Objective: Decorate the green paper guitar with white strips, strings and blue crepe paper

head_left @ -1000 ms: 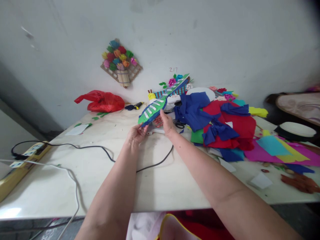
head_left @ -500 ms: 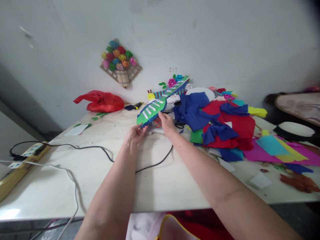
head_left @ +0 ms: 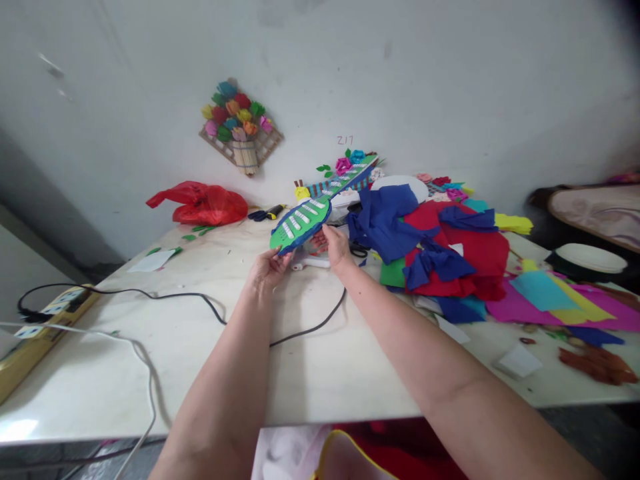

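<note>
**Nudged left: paper leaf (head_left: 299,223) held in two hands**

Since a second ago its near tip has drifted slightly left. It hangs tilted above the table (head_left: 200,347), beside the coloured sheets (head_left: 465,257). The left hand (head_left: 270,268) pinches the tip, and the right hand (head_left: 336,245) pinches the lower edge.

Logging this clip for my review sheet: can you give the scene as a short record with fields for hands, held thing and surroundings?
Left hand: grips the near end of the green cutout
Right hand: pinches its right edge
Cutout: lifted off the table, white strips on top, blue rim
Right of hands: pile of coloured paper
Left of hands: black cable, red bag
</note>
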### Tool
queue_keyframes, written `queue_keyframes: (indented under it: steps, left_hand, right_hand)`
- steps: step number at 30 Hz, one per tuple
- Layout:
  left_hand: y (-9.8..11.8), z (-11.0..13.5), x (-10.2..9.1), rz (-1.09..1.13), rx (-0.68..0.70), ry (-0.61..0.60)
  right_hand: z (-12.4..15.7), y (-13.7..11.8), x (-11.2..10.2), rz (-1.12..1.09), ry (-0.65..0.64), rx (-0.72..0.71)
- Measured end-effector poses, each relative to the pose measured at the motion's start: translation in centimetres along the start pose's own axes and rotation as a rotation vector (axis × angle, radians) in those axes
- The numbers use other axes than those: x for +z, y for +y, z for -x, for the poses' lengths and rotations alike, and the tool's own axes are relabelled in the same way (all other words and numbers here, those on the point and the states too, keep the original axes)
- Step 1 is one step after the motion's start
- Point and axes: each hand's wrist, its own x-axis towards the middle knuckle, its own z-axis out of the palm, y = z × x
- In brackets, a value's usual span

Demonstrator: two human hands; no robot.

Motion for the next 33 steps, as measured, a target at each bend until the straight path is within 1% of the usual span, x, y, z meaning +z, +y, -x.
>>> queue_keyframes:
  steps: [3, 5, 9, 13, 17, 21, 26, 29, 33]
  left_hand:
    - [0.0, -0.1, -0.1, -0.056, 0.072, -0.019]
    - [0.0, -0.2, -0.2, -0.073, 0.085, -0.025]
    - [0.1, -0.2, -0.3, -0.089, 0.085, -0.034]
    - [0.2, 0.0, -0.2, -0.081, 0.069, -0.018]
    - [0.2, 0.0, -0.3, -0.106, 0.085, -0.040]
    - [0.1, -0.4, -0.4, -0.142, 0.140, -0.061]
    - [-0.3, -0.8, -0.4, -0.179, 0.218, -0.135]
    - [-0.8, -0.8, -0.1, -0.186, 0.266, -0.153]
    - [-1.5, -0.9, 0.3, -0.148, 0.354, -0.146]
  right_hand:
    - [0.0, 0.1, -0.1, 0.029, 0.019, -0.011]
    - [0.0, 0.1, -0.1, 0.054, 0.038, -0.026]
    - [0.0, 0.1, -0.2, 0.084, 0.063, -0.055]
    - [-0.1, 0.1, -0.3, 0.091, 0.049, -0.062]
    - [-0.3, 0.1, -0.3, 0.106, 0.035, -0.041]
    - [-0.4, 0.2, -0.3, 0.171, 0.046, -0.005]
    - [-0.4, 0.6, -0.3, 0.265, 0.043, -0.008]
    - [-0.3, 0.9, -0.2, 0.265, 0.024, 0.005]
    - [0.0, 0.6, 0.2, 0.227, -0.002, 0.073]
